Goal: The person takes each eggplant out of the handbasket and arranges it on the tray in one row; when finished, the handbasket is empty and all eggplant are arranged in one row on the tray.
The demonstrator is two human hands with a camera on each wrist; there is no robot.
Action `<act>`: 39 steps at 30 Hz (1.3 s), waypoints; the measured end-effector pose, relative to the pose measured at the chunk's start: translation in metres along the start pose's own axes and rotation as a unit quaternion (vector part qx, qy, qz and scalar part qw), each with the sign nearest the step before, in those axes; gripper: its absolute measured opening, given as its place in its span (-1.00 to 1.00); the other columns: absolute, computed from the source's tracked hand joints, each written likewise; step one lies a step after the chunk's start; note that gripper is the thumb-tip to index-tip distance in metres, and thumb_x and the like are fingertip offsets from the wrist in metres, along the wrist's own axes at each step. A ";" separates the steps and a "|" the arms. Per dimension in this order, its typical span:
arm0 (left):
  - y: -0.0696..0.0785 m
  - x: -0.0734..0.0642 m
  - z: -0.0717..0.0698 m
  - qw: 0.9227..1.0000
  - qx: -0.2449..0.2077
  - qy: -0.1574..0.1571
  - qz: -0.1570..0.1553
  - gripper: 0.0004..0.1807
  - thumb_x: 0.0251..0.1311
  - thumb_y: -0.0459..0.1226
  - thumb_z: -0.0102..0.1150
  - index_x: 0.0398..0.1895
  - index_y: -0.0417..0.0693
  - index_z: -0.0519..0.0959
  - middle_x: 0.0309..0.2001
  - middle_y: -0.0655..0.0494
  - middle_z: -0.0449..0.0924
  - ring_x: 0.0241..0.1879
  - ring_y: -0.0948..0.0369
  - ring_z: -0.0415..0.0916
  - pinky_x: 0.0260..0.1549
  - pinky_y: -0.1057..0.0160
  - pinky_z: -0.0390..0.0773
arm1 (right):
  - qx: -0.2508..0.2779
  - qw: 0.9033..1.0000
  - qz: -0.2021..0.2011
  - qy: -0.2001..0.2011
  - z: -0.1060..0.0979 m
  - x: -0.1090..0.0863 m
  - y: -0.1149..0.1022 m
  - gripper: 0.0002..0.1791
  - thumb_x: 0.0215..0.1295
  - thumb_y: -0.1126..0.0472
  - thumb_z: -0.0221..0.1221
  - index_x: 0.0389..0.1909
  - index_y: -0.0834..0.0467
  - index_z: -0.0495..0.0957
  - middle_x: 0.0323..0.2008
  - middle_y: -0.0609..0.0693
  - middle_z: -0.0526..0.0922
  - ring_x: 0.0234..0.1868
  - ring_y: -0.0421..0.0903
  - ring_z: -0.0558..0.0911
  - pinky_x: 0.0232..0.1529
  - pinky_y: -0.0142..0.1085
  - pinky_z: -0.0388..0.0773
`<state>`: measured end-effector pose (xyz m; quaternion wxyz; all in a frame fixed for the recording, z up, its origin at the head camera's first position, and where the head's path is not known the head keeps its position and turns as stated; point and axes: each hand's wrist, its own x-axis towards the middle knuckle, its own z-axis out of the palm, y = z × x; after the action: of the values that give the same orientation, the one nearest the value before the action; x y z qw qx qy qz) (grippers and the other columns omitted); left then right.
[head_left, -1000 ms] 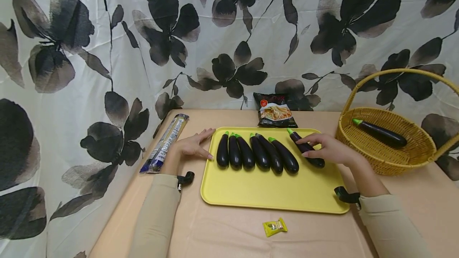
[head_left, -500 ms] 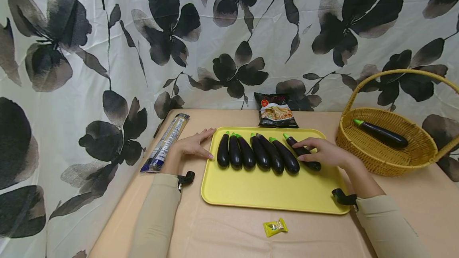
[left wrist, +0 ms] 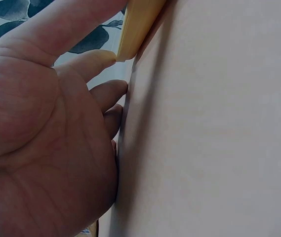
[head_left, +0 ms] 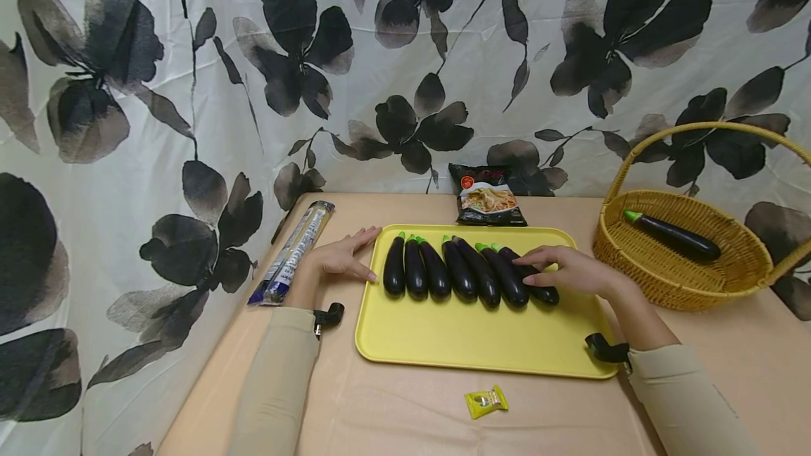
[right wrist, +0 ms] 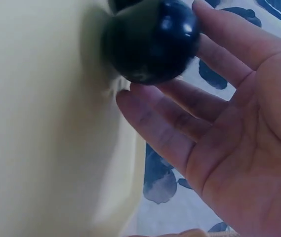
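Note:
Several dark purple eggplants (head_left: pixel 437 269) with green stems lie side by side on a yellow tray (head_left: pixel 469 343). My right hand (head_left: pixel 573 271) holds the rightmost eggplant (head_left: pixel 545 295) between thumb and fingers; it lies against its left neighbour, partly hidden by the hand. In the right wrist view its glossy rounded end (right wrist: pixel 152 42) shows between the thumb and the fingers. At the tray's left edge, my left hand (head_left: pixel 338 257) rests with fingers spread, touching the rim. The left wrist view shows that palm (left wrist: pixel 46 128) holding nothing.
A wicker basket (head_left: pixel 678 287) with one eggplant (head_left: pixel 674 236) inside stands at the right. Behind the tray is a black food packet (head_left: pixel 488 195). A long blue-and-silver packet (head_left: pixel 291 255) lies at the left, and a small yellow wrapped sweet (head_left: pixel 486 401) lies in front.
My right hand has slid the rightmost eggplant leftward across the tray, up against the others, closing the gap. My left hand has stayed at the tray's edge.

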<state>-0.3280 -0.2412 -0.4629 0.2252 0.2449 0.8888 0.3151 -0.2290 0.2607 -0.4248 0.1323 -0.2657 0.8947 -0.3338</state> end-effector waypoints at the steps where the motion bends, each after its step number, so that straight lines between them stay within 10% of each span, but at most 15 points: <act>1: 0.000 0.000 0.000 1.000 0.001 0.000 0.000 0.34 -0.03 0.05 0.62 0.73 0.18 -0.10 0.73 0.10 -0.30 0.70 -0.02 -0.50 0.62 -0.21 -0.47 | -0.001 1.000 0.001 0.002 -0.001 0.000 -0.001 -0.48 0.48 0.04 0.27 0.37 0.15 0.57 0.35 0.24 0.55 0.37 0.27 0.50 0.25 0.16 0.53; 11: 0.004 0.000 0.000 1.000 -0.005 0.001 0.001 0.35 -0.05 0.06 0.63 0.73 0.18 -0.09 0.73 0.09 -0.30 0.70 0.00 -0.50 0.62 -0.21 -0.48 | 0.001 0.994 0.016 0.106 -0.026 -0.016 -0.011 -0.44 0.53 0.04 0.21 0.47 0.10 0.45 0.46 0.24 0.42 0.35 0.29 0.52 0.21 0.19 0.60; 17: 0.003 -0.001 0.000 1.000 -0.004 0.003 -0.004 0.34 -0.05 0.06 0.63 0.72 0.21 -0.08 0.73 0.12 -0.29 0.70 -0.02 -0.50 0.61 -0.25 -0.44 | -0.026 0.987 0.023 0.156 -0.045 -0.025 -0.015 -0.45 0.54 0.06 0.20 0.47 0.07 0.46 0.50 0.19 0.39 0.36 0.25 0.52 0.14 -0.15 0.69; 23: 0.002 0.000 0.000 1.000 -0.001 0.003 -0.003 0.34 -0.04 0.06 0.63 0.72 0.22 -0.08 0.73 0.12 -0.30 0.70 -0.02 -0.50 0.61 -0.25 -0.42 | -0.072 0.977 0.051 0.196 -0.066 -0.038 -0.010 -0.39 0.53 0.02 0.21 0.51 0.07 0.40 0.51 0.21 0.36 0.34 0.30 0.51 0.20 0.26 0.57; 29: 0.000 0.000 -0.001 1.000 -0.006 0.000 -0.002 0.35 -0.04 0.06 0.63 0.73 0.19 -0.10 0.73 0.11 -0.32 0.70 0.01 -0.52 0.62 -0.21 -0.48 | -0.107 0.963 0.057 0.239 -0.087 -0.052 0.008 -0.42 0.49 0.09 0.27 0.46 0.11 0.47 0.41 0.24 0.45 0.25 0.19 0.51 -0.07 -0.75 0.40; 32: -0.002 0.001 -0.001 1.000 -0.005 0.000 -0.002 0.36 -0.04 0.07 0.64 0.73 0.21 -0.10 0.73 0.13 -0.32 0.70 0.03 -0.52 0.62 -0.19 -0.48 | -0.109 0.957 0.050 0.263 -0.094 -0.058 0.018 -0.46 0.48 0.15 0.28 0.41 0.16 0.51 0.35 0.26 0.49 0.19 0.10 0.49 -0.13 -0.85 0.25; 35: -0.003 0.001 0.000 1.000 -0.005 0.001 -0.002 0.36 -0.04 0.07 0.64 0.73 0.23 -0.10 0.73 0.15 -0.32 0.70 0.04 -0.52 0.62 -0.18 -0.48 | -0.112 0.952 0.057 0.280 -0.100 -0.063 0.029 -0.48 0.47 0.17 0.28 0.38 0.21 0.52 0.35 0.28 0.47 0.24 0.18 0.47 0.09 -0.57 0.46; 39: -0.005 0.002 0.001 1.000 -0.002 0.001 0.001 0.37 -0.05 0.07 0.64 0.73 0.23 -0.11 0.73 0.13 -0.32 0.70 0.04 -0.52 0.62 -0.17 -0.49 | -0.118 0.951 0.073 0.275 -0.106 -0.068 0.045 -0.49 0.48 0.16 0.27 0.36 0.26 0.52 0.40 0.35 0.40 0.36 0.45 0.37 0.25 0.33 0.40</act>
<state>-0.3307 -0.2430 -0.4677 0.2250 0.2450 0.8881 0.3173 -0.2339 0.3833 -0.3721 -0.1271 -0.1116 0.9464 -0.2753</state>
